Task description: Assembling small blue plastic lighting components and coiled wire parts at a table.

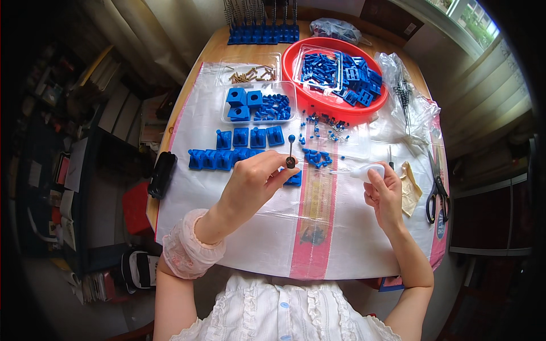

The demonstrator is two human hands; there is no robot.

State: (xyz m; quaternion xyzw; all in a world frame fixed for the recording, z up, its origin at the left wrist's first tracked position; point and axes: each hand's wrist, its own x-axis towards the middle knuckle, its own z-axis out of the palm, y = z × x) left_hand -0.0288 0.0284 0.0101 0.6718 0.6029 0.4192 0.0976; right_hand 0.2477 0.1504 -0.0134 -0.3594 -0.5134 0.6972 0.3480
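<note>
My left hand [249, 181] is raised over the middle of the table, its fingertips pinching a thin rod [291, 149] with a blue ball at its top and a black round end. My right hand [388, 198] grips a white squeeze bottle [367, 172], its thin nozzle directed left toward the rod, a gap between them. Partly hidden beneath my left hand is a blue block [293, 179]. Several blue blocks [209, 159] stand in a row left of that hand, with more blue blocks [240, 136] behind. Small blue pieces [317, 158] lie between my hands.
Behind are a clear tub [232, 117] of blue parts, a tray of brass-coloured screws [251, 75] and a red basin [289, 63]. Scissors [437, 200], a beige cloth [410, 190] and a plastic bag [392, 71] lie at right. A black case [162, 175] sits at the left edge.
</note>
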